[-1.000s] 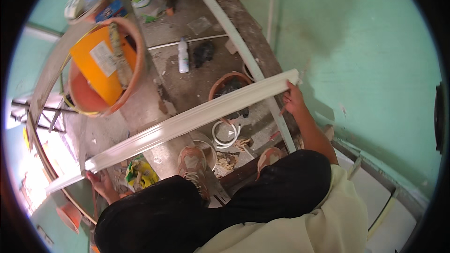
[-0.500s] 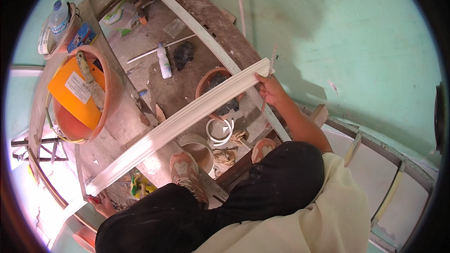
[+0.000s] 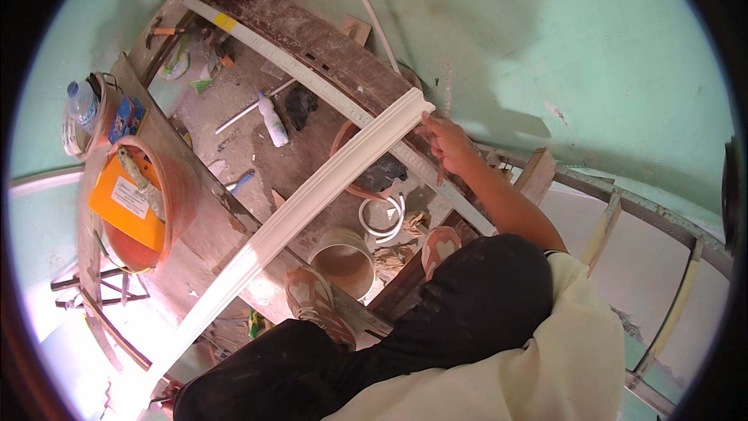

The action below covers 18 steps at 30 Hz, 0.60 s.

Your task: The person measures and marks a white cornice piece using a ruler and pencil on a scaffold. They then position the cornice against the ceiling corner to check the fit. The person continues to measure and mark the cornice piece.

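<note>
At centre right, the right hand [image 3: 450, 146] grips a white moulding [image 3: 343, 171]; at lower left, the left hand's [image 3: 168, 399] grip is unclear.

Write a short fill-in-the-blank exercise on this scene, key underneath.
1. The person's ____ hand is at the upper end of the long white molding.
2. The flat item with a white label, in a bucket, is coloured ____.
3. The clear bottle has a cap coloured ____.
4. The long pale bar passing beneath the molding has a ____ patch near its far end.

Missing words: right; orange; blue; yellow.
</note>
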Available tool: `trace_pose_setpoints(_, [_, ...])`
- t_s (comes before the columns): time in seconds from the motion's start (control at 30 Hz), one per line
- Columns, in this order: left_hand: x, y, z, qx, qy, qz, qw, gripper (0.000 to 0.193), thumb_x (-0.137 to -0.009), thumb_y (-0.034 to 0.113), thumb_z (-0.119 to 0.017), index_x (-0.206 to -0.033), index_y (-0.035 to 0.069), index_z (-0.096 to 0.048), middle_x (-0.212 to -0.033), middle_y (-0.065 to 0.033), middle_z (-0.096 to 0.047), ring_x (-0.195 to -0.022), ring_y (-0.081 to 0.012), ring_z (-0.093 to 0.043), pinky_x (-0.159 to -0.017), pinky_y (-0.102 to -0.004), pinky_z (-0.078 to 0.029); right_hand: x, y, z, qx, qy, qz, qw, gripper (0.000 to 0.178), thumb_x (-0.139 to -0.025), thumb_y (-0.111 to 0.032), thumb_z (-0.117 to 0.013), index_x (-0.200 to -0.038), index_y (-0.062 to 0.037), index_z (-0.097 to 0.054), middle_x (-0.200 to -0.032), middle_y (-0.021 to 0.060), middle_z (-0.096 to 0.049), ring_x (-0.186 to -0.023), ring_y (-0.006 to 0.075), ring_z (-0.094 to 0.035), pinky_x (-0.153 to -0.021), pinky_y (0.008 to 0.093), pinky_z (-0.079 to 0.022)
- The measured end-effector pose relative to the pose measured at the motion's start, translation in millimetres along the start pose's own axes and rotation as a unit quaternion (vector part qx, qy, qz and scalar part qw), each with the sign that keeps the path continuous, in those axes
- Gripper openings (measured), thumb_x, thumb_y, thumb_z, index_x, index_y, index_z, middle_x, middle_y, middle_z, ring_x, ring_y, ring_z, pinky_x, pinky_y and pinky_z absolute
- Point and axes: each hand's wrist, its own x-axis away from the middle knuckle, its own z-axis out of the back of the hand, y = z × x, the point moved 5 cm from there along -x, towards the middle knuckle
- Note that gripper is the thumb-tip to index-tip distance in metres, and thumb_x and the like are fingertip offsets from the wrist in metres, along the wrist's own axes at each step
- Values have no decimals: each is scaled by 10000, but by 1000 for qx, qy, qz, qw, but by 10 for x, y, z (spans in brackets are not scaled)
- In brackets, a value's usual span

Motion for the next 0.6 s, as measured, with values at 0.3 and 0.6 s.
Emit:
trace_pose_setpoints(0.3, [1591,1601,-3596,-233,-595,15,769,646,-1122,403,-490,-1613,7,-351,-1484,-78,-524,-1378,-187,-490,-1186,-381,-351,693,-529,427,144,-65,83,984,273,-971,-307,-761,-1003,-37,-746,-951,56,-768,-528,48,-457,-475,231,-418])
trace_pose_setpoints(0.6, [4242,-1186,-6304,-382,-759,-20,527,532,-1039,498,-648,-1303,39,-693,-1010,22,-670,-895,-73,-561,-817,-241,-451,932,-53,535,127,-143,102,976,389,-999,-178,-721,-1328,26,-688,-1115,133,-781,-1013,148,-721,-927,305,-550])
